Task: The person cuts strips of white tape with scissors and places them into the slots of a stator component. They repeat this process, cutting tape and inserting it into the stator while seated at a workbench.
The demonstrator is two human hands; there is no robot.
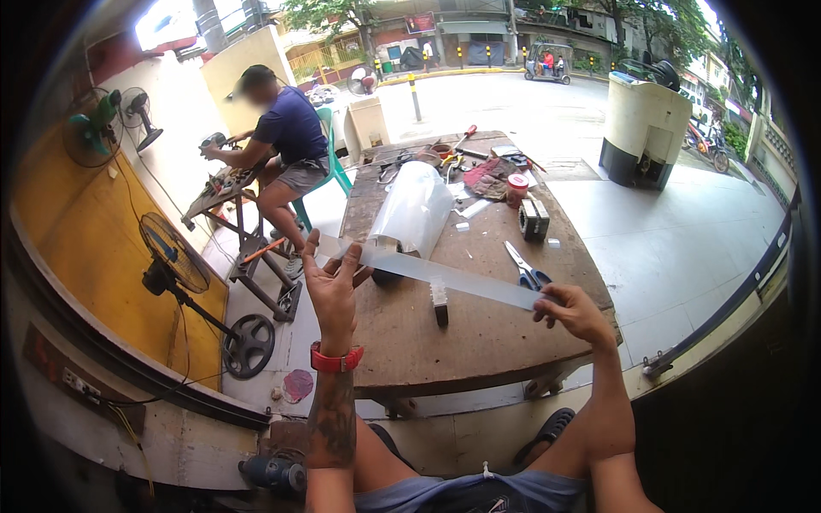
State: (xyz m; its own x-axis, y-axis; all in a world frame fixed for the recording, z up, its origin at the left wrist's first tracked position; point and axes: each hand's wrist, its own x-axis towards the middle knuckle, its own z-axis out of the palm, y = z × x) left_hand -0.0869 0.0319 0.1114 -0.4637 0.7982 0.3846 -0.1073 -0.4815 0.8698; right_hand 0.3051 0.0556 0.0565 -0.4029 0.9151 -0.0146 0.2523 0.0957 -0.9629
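A long, narrow strip of translucent plastic film (462, 283) is stretched between my hands above the wooden table (479, 350). My left hand (335, 286), with a red watch on its wrist, grips the strip near its left end between thumb and fingers. At the lower right end, my right hand (580, 313) pinches it. A pair of scissors (532, 272) with dark blue handles lies just beyond my right hand. Behind the strip rests a large roll of clear plastic sheet (416, 203). A small dark block (440, 315) stands partly hidden below the strip.
A metal block with dark sides (534, 221), a red-lidded jar (516, 190), a rag (490, 179) and several tools cover the table's far part. At left, a co-worker (291, 128) sits by a small bench. A standing fan (175, 256) is nearer; a blue power tool (272, 472) lies low left.
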